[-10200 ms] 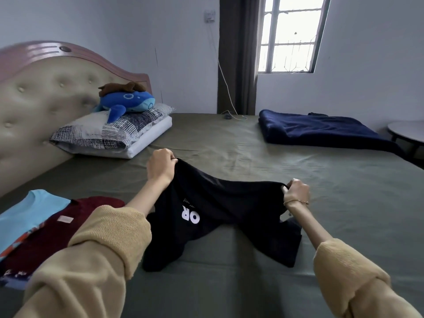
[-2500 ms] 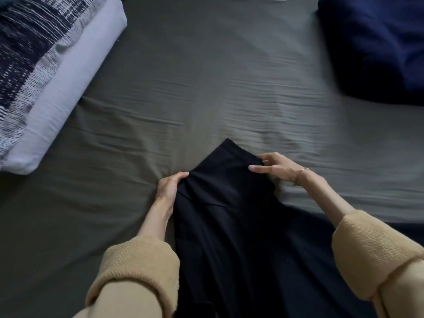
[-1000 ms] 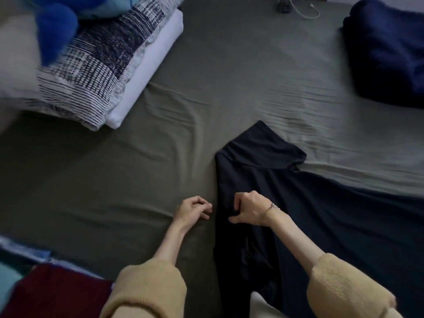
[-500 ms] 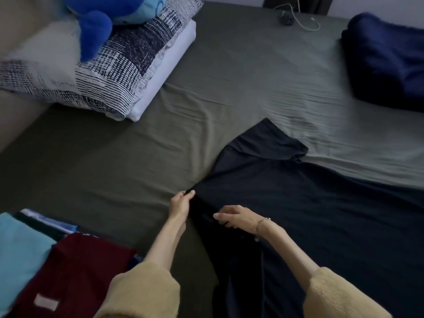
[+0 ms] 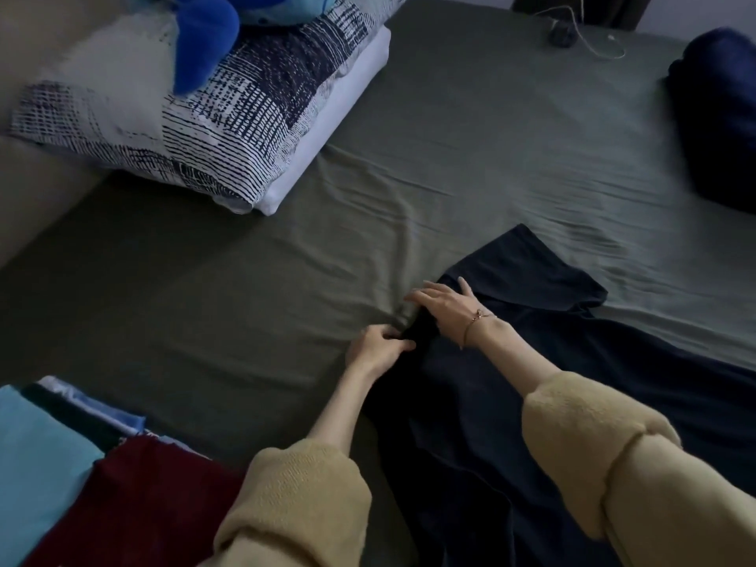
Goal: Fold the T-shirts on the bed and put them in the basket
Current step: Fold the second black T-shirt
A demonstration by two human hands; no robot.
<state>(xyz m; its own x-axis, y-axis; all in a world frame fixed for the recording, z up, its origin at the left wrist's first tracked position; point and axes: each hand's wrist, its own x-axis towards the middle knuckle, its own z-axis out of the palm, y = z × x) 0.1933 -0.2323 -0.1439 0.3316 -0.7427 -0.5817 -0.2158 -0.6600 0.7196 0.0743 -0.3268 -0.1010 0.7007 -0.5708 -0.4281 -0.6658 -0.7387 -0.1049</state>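
Pinching w/ our left hand: fingers curled round a bunched edge of the black T-shirt, which lies spread on the bed in front of us. Right hand rests flat on the same edge just beyond, fingers straight. Folded maroon shirt & light-blue shirt lie at lower left; pillow upper left.

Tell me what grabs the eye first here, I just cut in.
The two hands at centre working a black T-shirt spread on the green bed sheet: the left hand pinches its edge, the right hand lies flat on it. Upper left, a bright blue plush toy sits on a patterned pillow; more T-shirts wait lower left.
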